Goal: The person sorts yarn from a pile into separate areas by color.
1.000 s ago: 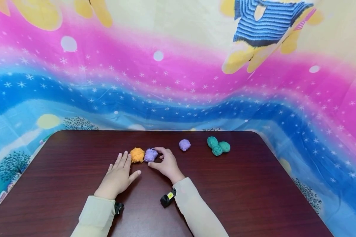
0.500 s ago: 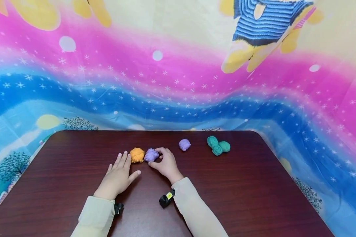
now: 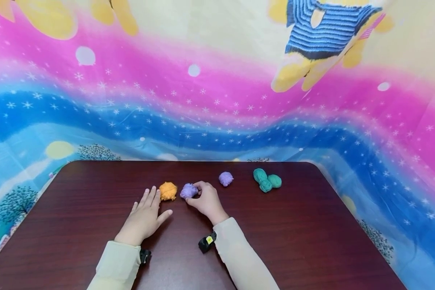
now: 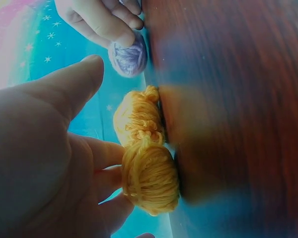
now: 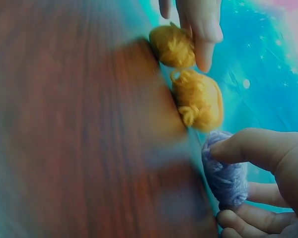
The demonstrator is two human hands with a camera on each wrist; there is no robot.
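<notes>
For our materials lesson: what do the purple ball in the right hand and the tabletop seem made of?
Purple ball: soft-looking, matt yarn, perhaps wool or acrylic; wound strands show.
Tabletop: dark-red wood or wood-look laminate, fairly glossy; streaky grain and blurred reflections show.

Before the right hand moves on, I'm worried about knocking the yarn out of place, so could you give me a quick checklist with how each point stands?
1. Right hand has thumb and fingers on the held purple ball: ok.
2. Held purple ball apart from the two orange balls: ok, a gap shows in the head view.
3. Held purple ball lifted off the table: cannot tell.
4. Left hand touching the orange balls: cannot tell; its fingers are right beside them.
5. Both purple balls together: not ok; the other purple ball sits apart.
6. Three green balls grouped together: ok.
</notes>
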